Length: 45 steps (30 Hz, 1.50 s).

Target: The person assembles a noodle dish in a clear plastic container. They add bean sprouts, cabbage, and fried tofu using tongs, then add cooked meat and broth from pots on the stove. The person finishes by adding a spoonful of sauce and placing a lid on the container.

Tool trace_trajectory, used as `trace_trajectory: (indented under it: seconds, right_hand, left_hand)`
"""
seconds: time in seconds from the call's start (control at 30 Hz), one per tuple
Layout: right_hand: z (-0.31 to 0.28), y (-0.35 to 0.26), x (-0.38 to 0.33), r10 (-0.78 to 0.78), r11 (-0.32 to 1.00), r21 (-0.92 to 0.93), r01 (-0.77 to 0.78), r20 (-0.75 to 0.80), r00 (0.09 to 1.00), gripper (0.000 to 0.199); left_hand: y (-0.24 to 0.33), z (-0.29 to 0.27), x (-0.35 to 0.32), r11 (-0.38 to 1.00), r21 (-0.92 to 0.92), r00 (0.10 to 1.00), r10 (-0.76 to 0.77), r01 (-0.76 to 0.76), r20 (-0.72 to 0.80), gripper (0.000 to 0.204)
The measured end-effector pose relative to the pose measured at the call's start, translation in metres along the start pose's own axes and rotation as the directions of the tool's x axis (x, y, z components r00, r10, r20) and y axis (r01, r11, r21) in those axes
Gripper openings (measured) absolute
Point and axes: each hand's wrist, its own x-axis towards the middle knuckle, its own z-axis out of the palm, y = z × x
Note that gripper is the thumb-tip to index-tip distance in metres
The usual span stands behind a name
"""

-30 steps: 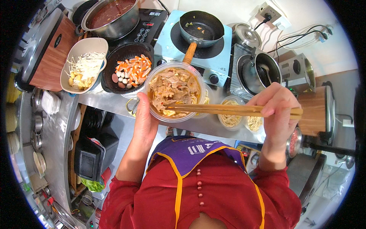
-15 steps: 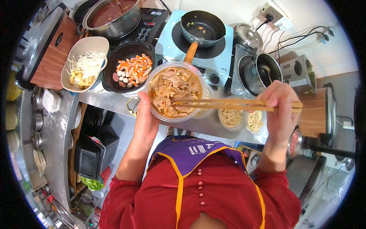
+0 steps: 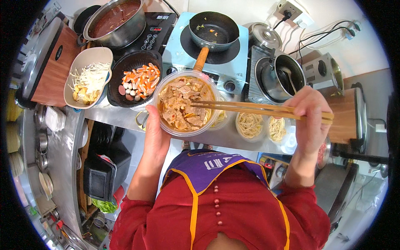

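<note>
My left hand [image 3: 157,129] is closed on the side of a clear round plastic bowl [image 3: 187,132], holding it up in front of the counter. Sliced cooked meat [image 3: 183,100] in brown-orange broth fills the bowl, with some noodles showing at its right side. A pair of long wooden chopsticks [image 3: 254,109] is gripped in my right hand [image 3: 310,116]. Their tips reach in among the meat slices near the bowl's middle. Most fingers of my left hand are hidden beneath the bowl.
A dark frying pan [image 3: 214,31] sits on a light-blue cooker [image 3: 171,54], its wooden handle toward me. A pot of red-brown broth [image 3: 117,21] stands at back left. Nearby are a black bowl of crab sticks [image 3: 141,79], a beige dish [image 3: 71,66], noodle tubs [image 3: 249,125] and a steel pot [image 3: 283,75].
The bowl and my left hand have shifted slightly left and down in the picture, as has the counter. The chopstick tips have moved a little up within the meat.
</note>
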Motion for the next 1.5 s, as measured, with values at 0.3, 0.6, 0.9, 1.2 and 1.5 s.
trace_trajectory:
  seconds: [0.3, 0.6, 0.9, 1.2, 1.5]
  right_hand:
    - [-0.103, -0.014, -0.01, -0.134, 0.99, -0.076, 0.115, -0.346, 0.929, 0.038]
    - [-0.223, 0.061, -0.019, 0.267, 0.917, -0.215, -0.337, -0.298, 0.916, 0.03]
    - [-0.259, 0.171, 0.055, 0.398, 0.916, -0.177, -0.361, 0.274, 0.876, 0.028]
    - [-0.273, 0.181, 0.108, 0.296, 0.955, -0.186, -0.231, 0.566, 0.769, 0.034]
    - [-0.256, 0.176, 0.114, 0.215, 0.975, -0.174, -0.139, 0.572, 0.792, 0.029]
  left_hand:
    - [-0.005, 0.028, 0.001, 0.995, 0.082, 0.997, -0.062, 0.057, 0.054, 0.082]
    - [-0.055, 0.064, 0.029, 0.988, 0.0, 0.987, -0.153, 0.153, 0.052, 0.088]
    - [-0.105, 0.124, 0.031, 0.993, 0.095, 0.989, -0.063, 0.076, -0.13, 0.092]
    - [-0.116, 0.151, 0.024, 0.998, 0.062, 0.95, -0.012, 0.033, -0.313, 0.098]
    - [-0.117, 0.145, 0.021, 0.999, 0.05, 0.96, 0.014, 0.0, -0.279, 0.097]
